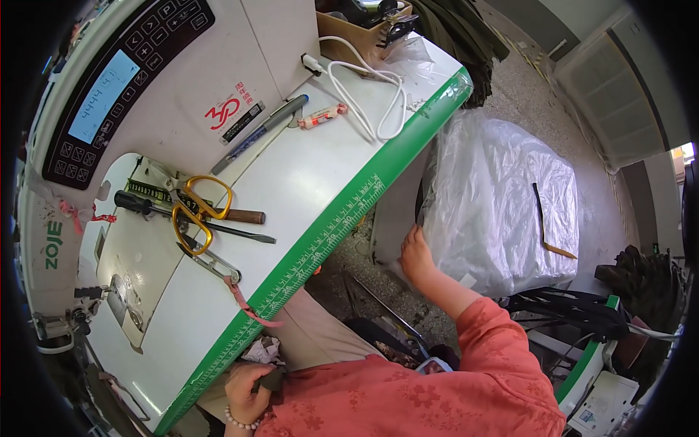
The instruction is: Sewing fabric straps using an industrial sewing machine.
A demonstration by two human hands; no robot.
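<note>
The left hand (246,390), with a bracelet of pale round beads (240,421), is closed around a small dark olive piece (273,379), which seems to be cloth, in front of the red shirt (408,397). The right hand (418,258) reaches to the near left edge of a large bundle covered with clear, wrinkled plastic (502,204); I cannot tell if its bent fingers grip it. This bundle stands to the right of the white surface with green ruler edge (291,171). On the bundle lies a narrow black-and-brown strip (541,218).
</note>
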